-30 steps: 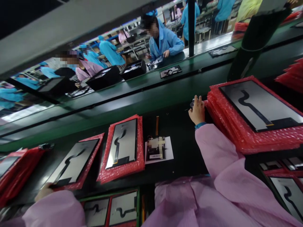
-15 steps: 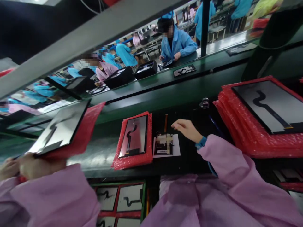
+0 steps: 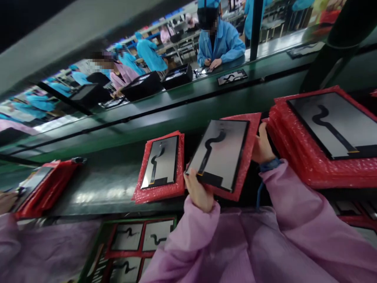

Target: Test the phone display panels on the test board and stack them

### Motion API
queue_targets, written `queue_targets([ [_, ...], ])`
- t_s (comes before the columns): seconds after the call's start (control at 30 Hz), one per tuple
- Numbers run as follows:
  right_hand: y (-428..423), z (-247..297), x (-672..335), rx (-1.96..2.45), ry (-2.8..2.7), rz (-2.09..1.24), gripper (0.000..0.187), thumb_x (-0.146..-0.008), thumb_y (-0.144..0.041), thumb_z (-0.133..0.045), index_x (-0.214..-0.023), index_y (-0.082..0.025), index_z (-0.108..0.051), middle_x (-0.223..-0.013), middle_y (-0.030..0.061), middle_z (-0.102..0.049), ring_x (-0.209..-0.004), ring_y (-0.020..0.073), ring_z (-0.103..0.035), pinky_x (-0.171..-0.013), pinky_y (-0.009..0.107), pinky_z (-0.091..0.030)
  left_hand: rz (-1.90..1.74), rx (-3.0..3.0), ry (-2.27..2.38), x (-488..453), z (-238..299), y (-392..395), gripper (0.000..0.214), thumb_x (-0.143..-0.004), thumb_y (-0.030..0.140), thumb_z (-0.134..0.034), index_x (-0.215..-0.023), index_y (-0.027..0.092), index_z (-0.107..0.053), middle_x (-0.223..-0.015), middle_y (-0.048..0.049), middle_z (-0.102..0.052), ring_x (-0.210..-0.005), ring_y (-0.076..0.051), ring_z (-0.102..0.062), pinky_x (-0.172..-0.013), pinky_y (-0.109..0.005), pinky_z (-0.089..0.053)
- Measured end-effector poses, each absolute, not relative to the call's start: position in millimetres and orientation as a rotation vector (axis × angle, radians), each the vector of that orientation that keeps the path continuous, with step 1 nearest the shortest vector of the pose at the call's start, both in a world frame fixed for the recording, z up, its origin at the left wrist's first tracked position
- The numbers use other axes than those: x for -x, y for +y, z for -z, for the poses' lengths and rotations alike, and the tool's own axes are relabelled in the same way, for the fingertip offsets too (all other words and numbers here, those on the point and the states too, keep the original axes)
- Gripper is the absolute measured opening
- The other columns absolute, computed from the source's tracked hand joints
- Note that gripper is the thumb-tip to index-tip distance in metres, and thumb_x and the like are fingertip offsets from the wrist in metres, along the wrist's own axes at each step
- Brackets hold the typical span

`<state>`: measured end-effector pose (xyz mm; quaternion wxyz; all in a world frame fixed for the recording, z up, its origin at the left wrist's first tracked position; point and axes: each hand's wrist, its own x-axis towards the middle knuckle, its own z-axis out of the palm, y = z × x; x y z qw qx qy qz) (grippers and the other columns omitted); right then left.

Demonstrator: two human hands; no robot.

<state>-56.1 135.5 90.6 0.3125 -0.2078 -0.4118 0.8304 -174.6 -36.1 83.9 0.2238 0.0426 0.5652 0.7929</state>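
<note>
Where the desk (image 3: 100, 188) runs across the view, a thick red stack (image 3: 312, 165) stands toward the right, with a thinner pile (image 3: 160, 192) well to its left. Between the two, the red sheet (image 3: 247, 157) is held tilted over the desk, the panel (image 3: 226, 153) lying on it. Handling this pair well calls, I judge, for moving both as one: too steep a slant could let the panel slide off. Support from beneath and pressure at the rim, rather than across the middle, seem safest. The left grip (image 3: 200, 192) is clamped on the panel's lower left corner, what looks like the thumb on top, the other fingers out of sight. The right grip (image 3: 263, 146) stands upright at the sheet's right edge, near the stack, one digit pointing up; with the rest hidden, I cannot tell how far it closes. The dark, curved cable (image 3: 207, 157) on the panel is best left unpressed.
</note>
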Motion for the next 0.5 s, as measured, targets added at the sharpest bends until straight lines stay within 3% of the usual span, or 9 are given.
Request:
queue_targets([
  [0.1, 148.2, -88.9, 40.2, 0.892, -1.041, -2.138, 0.033, -0.091, -0.045, -0.059, -0.106, -0.017, -0.068, -0.09, 0.0086, -0.076, -0.095, 0.0254, -0.073, -0.087, 0.041, -0.061, -2.078, -0.022, 1.489, 151.1, -61.7, -43.9, 0.046, -0.078, 0.045, -0.076, -0.112, 0.029, -0.049, -0.1, 0.0007, -0.069, -0.088, -0.016, -0.07, -0.077, -0.028, -0.057],
  [0.17, 152.5, -84.0, 37.2, 1.005, -1.015, -2.098, 0.02, -0.088, -0.031, -0.064, -0.1, -0.015, -0.068, -0.083, 0.008, -0.075, -0.086, 0.0249, -0.074, -0.085, 0.042, -0.061, -2.012, -0.062, 1.473, 147.6, -52.6, -53.3, 0.052, -0.072, 0.043, -0.084, -0.107, 0.027, -0.049, -0.095, 0.0018, -0.068, -0.081, -0.013, -0.069, -0.074, -0.025, -0.057],
  [0.27, 155.4, -77.1, 39.6, 1.067, -1.022, -2.065, 0.013, -0.087, -0.024, -0.063, -0.097, -0.016, -0.068, -0.076, 0.0061, -0.073, -0.078, 0.0239, -0.073, -0.083, 0.043, -0.062, -1.896, -0.131, 1.458, 152.0, -42.3, -71.6, 0.062, -0.064, 0.041, -0.091, -0.106, 0.026, -0.048, -0.091, 0.0031, -0.069, -0.075, -0.011, -0.07, -0.066, -0.021, -0.055],
  [0.4, 158.9, -70.7, 45.9, 1.123, -1.074, -2.058, 0.011, -0.09, -0.023, -0.062, -0.097, -0.017, -0.067, -0.077, 0.0053, -0.073, -0.075, 0.0223, -0.072, -0.082, 0.043, -0.062, -1.679, -0.248, 1.499, 161.6, -35.4, -96.5, 0.077, -0.065, 0.042, -0.091, -0.124, 0.025, -0.044, -0.082, 0.0055, -0.068, -0.059, -0.009, -0.065, -0.059, -0.022, -0.057],
  [0.5, 163.4, -64.6, 48.0, 1.167, -1.129, -2.019, 0.013, -0.091, -0.029, -0.064, -0.098, -0.018, -0.066, -0.076, 0.0043, -0.072, -0.073, 0.0216, -0.07, -0.081, 0.042, -0.061, -1.493, -0.358, 1.501, 169.7, -36.0, -106.5, 0.075, -0.067, 0.046, -0.09, -0.123, 0.019, -0.048, -0.074, 0.0045, -0.067, -0.055, -0.009, -0.062, -0.056, -0.024, -0.058],
])
